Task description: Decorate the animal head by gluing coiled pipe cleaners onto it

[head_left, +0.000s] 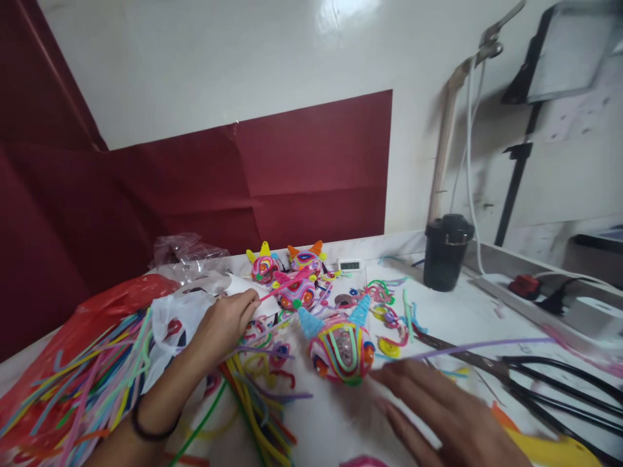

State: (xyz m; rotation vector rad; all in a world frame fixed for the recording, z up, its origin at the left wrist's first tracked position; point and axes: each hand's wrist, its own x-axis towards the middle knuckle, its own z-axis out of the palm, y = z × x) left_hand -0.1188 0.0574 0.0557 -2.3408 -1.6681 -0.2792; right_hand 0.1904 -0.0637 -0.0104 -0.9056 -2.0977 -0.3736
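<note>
My left hand [226, 321] reaches forward over the table, its fingers pinched on a pink pipe cleaner [287, 285] that runs toward three small colourful ball figures [292, 272]. My right hand [438, 412] lies low at the front with fingers stretched out, its fingertips just beside a bigger multicoloured ball figure [341, 347] with two blue horns. A long purple pipe cleaner [481, 347] runs from near those fingertips off to the right. Whether the right hand holds it is unclear.
A red bag of many pipe cleaners [73, 383] lies at the left, with white and clear plastic bags [187, 259] behind. Loose pipe cleaners [257, 395] cover the white table [462, 311]. A black cup [445, 251], black scissors [535, 379] and a power strip [530, 288] sit at right.
</note>
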